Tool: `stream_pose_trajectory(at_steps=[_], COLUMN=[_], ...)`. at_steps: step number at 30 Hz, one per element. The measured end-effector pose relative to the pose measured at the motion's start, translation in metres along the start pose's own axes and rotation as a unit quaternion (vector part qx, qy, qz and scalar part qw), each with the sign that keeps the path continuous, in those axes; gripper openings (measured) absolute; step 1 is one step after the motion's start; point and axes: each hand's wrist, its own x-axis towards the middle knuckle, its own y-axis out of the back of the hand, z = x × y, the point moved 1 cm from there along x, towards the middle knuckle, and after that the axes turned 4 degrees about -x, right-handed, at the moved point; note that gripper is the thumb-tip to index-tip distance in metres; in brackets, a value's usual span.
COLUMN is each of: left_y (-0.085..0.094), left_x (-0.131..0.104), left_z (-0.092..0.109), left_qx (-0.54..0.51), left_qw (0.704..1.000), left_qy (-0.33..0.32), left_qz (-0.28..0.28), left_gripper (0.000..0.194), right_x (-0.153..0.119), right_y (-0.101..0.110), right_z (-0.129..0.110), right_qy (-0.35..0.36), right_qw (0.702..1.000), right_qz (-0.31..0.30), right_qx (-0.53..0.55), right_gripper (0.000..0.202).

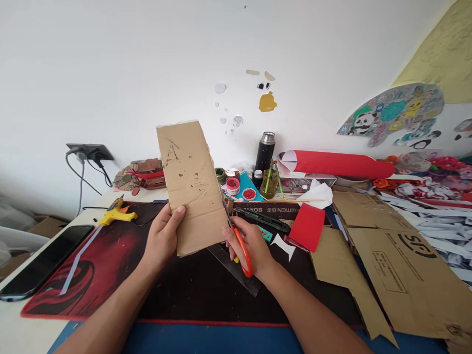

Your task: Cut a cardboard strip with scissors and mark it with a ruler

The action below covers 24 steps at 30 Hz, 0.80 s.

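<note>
A piece of brown cardboard (191,187) with torn marks on its face is held up in front of me. My left hand (164,233) grips its lower left edge, thumb on the front. Orange-handled scissors (243,253) are in my right hand (252,246), their blades at the cardboard's right edge and partly hidden. How far the blades are apart I cannot tell. Under my hands lies a dark metal ruler (238,273) on the black and red mat (184,295).
At left are a yellow glue gun (117,212) and a black phone (44,260). Behind stand paint jars (233,185) and a black thermos (265,152). A utility knife (262,219), red paper (308,227) and cardboard sheets (401,275) lie to the right.
</note>
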Motion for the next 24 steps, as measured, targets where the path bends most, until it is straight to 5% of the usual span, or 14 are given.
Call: stream_pose_trajectory(at_steps=[24], left_y=[-0.0040], left_x=[-0.0039], left_z=[-0.0025], left_qx=[0.021], left_qw=[1.000], left_qy=[-0.002], left_qz=[-0.002], left_gripper=[0.070], right_x=[-0.0011], right_y=[0.0011], right_z=[0.0020], right_qy=[-0.018], right_qw=[0.999], right_qz=[0.022], right_qx=[-0.016], right_gripper=[0.037])
